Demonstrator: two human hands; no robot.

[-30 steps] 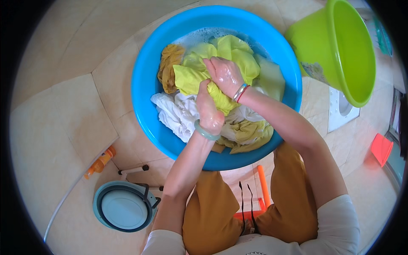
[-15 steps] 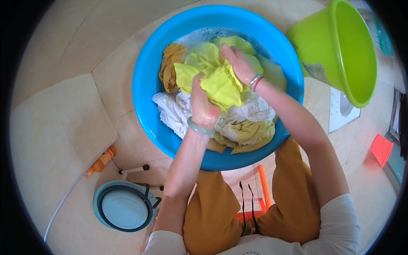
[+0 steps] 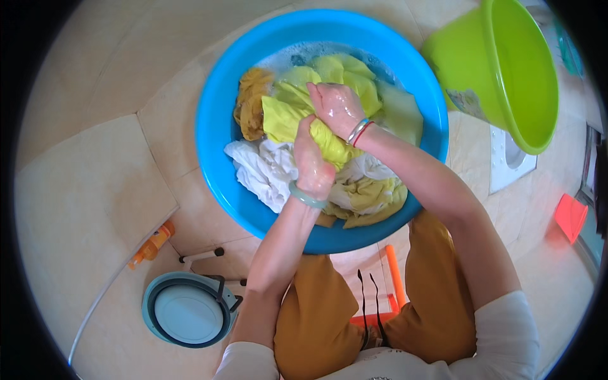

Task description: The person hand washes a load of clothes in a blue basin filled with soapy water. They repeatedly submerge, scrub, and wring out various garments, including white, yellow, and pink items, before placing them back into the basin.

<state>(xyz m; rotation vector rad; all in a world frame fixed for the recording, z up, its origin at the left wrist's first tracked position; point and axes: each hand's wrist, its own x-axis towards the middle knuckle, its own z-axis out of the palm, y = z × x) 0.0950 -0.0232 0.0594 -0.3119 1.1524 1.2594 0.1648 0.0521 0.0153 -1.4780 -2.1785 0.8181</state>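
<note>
In front of me stands a round blue basin [image 3: 212,139] with soapy water and wet clothes in it. My left hand [image 3: 311,164], a pale green bangle on its wrist, grips a bright yellow garment [image 3: 282,117]. My right hand [image 3: 339,111] is wet, wears a silver bangle and a red cord, and is closed on the same garment just beyond the left. White clothes [image 3: 256,171] lie to the left of my hands. A mustard cloth [image 3: 253,101] sits against the far left wall. Nearest me is a yellowish garment [image 3: 373,202], partly under my forearms.
A lime-green bucket [image 3: 468,63] lies tipped at the right, beside a white floor fixture [image 3: 510,161]. To the left are a collapsible grey-blue basin [image 3: 190,313] and an orange bottle [image 3: 152,244]. Farther right is a red-pink plastic piece [image 3: 570,218]. An orange stool [image 3: 394,275] shows between my legs.
My right hand has moved left and nearer to my left hand, with its fingers now curled tighter. The yellow garment is bunched more closely between both hands.
</note>
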